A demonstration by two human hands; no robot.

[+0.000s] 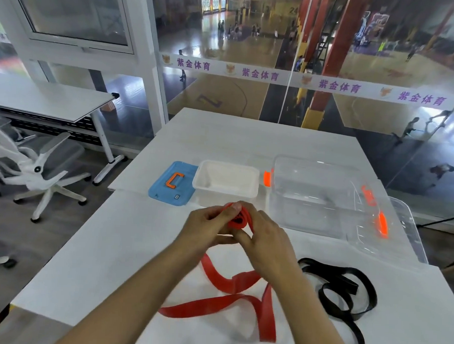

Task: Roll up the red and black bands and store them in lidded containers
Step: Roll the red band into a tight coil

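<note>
A: Our left hand (204, 224) and right hand (265, 238) meet just in front of the white rectangular plastic tub (226, 182). Both are curled round the small coil we have made at one end of the flat red rubber band (230, 295); the left thumb presses its top, the right fingers cup its side.

B: And the loose part?

A: It hangs from the coil toward us, away from the tub, then snakes across the white table (111, 244) in two or three bends, its free loop ending nearest us. Its long run lies roughly near-to-far, so we judge the coil must keep turning toward us to take it in. Much of the band is not yet wound.

B: Which hand is nearer the tail?

A: The right wrist lies over it; the left is just beside.

B: The other one?

A: The flat black rubber band (345, 293) lies untouched, loosely heaped, right of the red one and nearer us than the tub. Left of the tub lies a blue lid with an orange handle (171, 183); right of it stands a clear plastic box with orange latches (314, 194), its clear lid (399, 233) leaning beside.
</note>
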